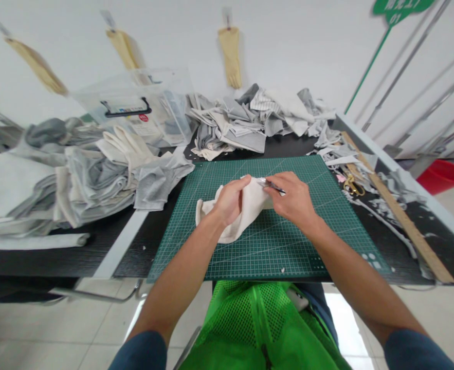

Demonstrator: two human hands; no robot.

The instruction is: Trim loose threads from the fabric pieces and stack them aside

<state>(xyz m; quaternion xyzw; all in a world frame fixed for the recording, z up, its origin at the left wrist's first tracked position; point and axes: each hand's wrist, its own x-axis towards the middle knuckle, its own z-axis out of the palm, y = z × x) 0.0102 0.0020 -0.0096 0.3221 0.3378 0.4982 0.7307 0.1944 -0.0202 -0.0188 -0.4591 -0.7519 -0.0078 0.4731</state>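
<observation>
A piece of cream fabric (pixel 250 208) is held up a little over the green cutting mat (pixel 273 252), and one folded end hangs to the left. My left hand (pixel 230 201) is closed on it, thumb on top near its upper edge. My right hand (pixel 291 196) pinches a slim silver and dark tool (pixel 262 181) whose exact kind I cannot make out. The tool's silver end touches the fabric's upper edge. My right fingertips are close against the cloth there, and the underside of the fabric is hidden.
Heaps of grey and cream cloth (pixel 95 169) lie left, with more fabric pieces (pixel 234 123) behind the mat. A clear plastic box (pixel 134 110) stands at the back. Right of the mat are gold-handled scissors (pixel 353 186), scraps (pixel 384 205) and a wooden ruler (pixel 407 226).
</observation>
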